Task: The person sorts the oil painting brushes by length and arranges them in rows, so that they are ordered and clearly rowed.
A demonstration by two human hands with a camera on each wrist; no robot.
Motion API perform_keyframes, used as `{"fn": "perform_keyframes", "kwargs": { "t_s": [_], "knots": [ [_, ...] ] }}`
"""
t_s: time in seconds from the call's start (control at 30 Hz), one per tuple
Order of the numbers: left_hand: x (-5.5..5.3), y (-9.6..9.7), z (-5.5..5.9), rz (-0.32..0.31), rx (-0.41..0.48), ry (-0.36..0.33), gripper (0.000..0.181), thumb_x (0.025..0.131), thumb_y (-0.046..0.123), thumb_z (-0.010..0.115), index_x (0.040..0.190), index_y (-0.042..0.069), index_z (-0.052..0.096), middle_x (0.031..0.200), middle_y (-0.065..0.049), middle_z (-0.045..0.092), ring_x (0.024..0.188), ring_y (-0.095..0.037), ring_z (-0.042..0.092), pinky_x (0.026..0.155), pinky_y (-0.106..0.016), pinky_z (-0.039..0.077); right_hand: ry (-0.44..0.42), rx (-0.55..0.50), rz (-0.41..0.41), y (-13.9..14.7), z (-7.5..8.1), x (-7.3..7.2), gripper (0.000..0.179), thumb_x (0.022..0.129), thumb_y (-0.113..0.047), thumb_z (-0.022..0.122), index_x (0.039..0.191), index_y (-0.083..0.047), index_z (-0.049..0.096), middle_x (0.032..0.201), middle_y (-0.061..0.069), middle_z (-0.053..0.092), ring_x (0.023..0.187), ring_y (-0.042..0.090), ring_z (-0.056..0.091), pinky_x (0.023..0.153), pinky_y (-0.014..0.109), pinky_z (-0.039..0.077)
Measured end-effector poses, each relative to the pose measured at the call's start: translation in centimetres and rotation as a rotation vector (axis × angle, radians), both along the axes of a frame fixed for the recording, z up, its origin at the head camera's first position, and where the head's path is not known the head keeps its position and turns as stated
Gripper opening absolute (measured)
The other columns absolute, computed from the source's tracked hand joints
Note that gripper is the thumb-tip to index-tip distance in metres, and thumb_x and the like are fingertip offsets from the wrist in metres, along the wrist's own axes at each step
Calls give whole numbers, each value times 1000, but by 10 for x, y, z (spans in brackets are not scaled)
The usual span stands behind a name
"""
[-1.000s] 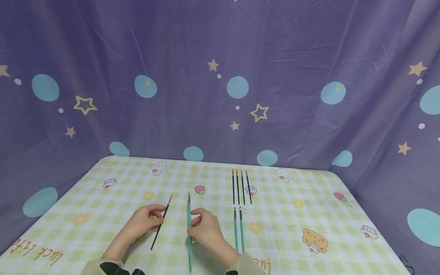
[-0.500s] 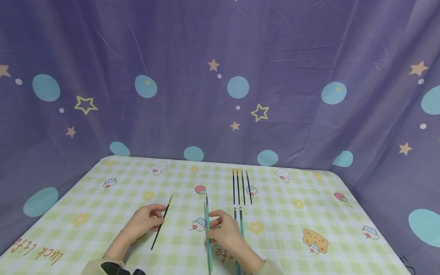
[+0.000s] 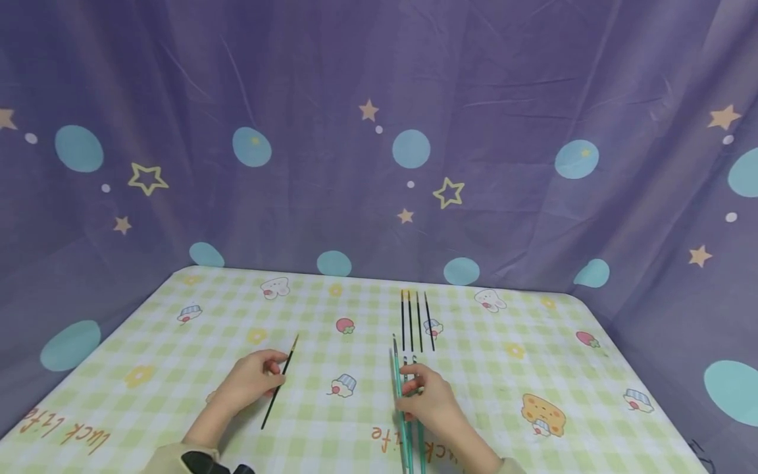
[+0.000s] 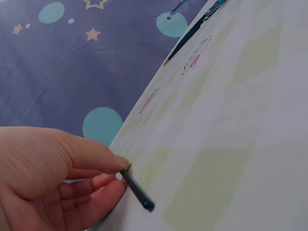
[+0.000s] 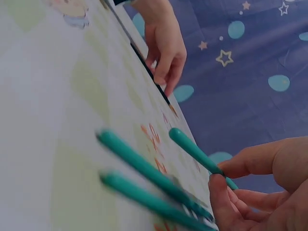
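Note:
In the head view, my left hand (image 3: 250, 382) pinches a thin black paintbrush (image 3: 270, 409) with a golden-brown tip, slanted over the left-middle of the table. The left wrist view shows its dark handle end (image 4: 139, 195) poking out past the thumb. My right hand (image 3: 433, 403) grips a teal paintbrush (image 3: 397, 372) between thumb and fingers, bristles pointing away from me. Beside it, two more teal paintbrushes (image 3: 421, 441) lie side by side, partly covered by that hand. In the right wrist view, the held teal handle (image 5: 195, 151) is raised above the pair.
Several black paintbrushes (image 3: 411, 326) lie in a row beyond the teal ones, tips toward the back edge. A green-and-white checked tablecloth (image 3: 497, 368) with printed pictures covers the table. Behind it hangs a purple curtain (image 3: 331, 204) with stars and ovals.
My right hand has carried the teal paintbrush rightward from the table's middle to beside the two lying teal ones. My left hand has stayed in place with the black paintbrush.

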State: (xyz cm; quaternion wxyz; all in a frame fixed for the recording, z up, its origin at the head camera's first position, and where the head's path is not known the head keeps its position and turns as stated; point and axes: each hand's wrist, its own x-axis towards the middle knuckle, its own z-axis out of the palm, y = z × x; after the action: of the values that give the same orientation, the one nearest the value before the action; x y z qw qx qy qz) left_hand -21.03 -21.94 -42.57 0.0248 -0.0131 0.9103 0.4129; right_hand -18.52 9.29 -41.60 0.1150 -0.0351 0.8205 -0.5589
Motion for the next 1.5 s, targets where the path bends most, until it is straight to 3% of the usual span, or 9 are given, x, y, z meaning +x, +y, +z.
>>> {"fn": "perform_keyframes", "kwargs": {
  "t_s": [0.2, 0.43, 0.6, 0.83, 1.13, 1.5],
  "knots": [
    [0, 5, 2, -3, -130, 68, 40, 73, 3, 63, 112, -5, 59, 74, -2, 51, 50, -11, 50, 44, -21, 41, 4, 44, -23, 20, 1, -3, 52, 69, 0, 67, 119, 1, 52, 83, 8, 57, 64, 13, 58, 53, 29, 54],
    [0, 9, 4, 1, -281, 128, 35, 70, 3, 61, 104, -5, 62, 73, -2, 48, 63, -14, 45, 53, -24, 36, 2, 82, -32, 36, 0, 0, 51, 70, 0, 67, 118, 4, 51, 83, 8, 57, 67, 13, 58, 53, 28, 54],
    [0, 12, 7, 13, -317, 120, 31, 68, 4, 61, 98, -3, 61, 71, -1, 47, 63, -16, 43, 55, -26, 33, -15, 132, -31, 39, -4, 4, 50, 68, 0, 69, 115, 4, 52, 80, 6, 57, 64, 13, 55, 52, 28, 53],
    [-4, 16, 8, 38, -248, 82, 38, 70, 5, 61, 106, -5, 59, 73, -1, 50, 57, -13, 46, 49, -24, 38, -26, 184, -52, 39, -8, 6, 49, 67, -2, 70, 114, 2, 54, 78, 4, 56, 61, 13, 53, 51, 28, 52],
    [-19, 34, 1, 66, -90, 82, 42, 71, 2, 61, 113, -5, 57, 80, -4, 55, 51, -11, 50, 44, -24, 46, -14, 235, -48, 38, -12, 10, 48, 65, -4, 69, 110, 1, 55, 77, 2, 55, 56, 11, 53, 49, 26, 50],
    [-51, 71, 2, 46, 46, 71, 41, 72, 1, 62, 112, -3, 59, 86, -8, 57, 53, -11, 53, 46, -24, 48, 10, 248, -71, 40, -11, 10, 48, 66, -4, 69, 112, 2, 55, 76, 2, 54, 55, 11, 53, 50, 26, 50]
  ]
}}
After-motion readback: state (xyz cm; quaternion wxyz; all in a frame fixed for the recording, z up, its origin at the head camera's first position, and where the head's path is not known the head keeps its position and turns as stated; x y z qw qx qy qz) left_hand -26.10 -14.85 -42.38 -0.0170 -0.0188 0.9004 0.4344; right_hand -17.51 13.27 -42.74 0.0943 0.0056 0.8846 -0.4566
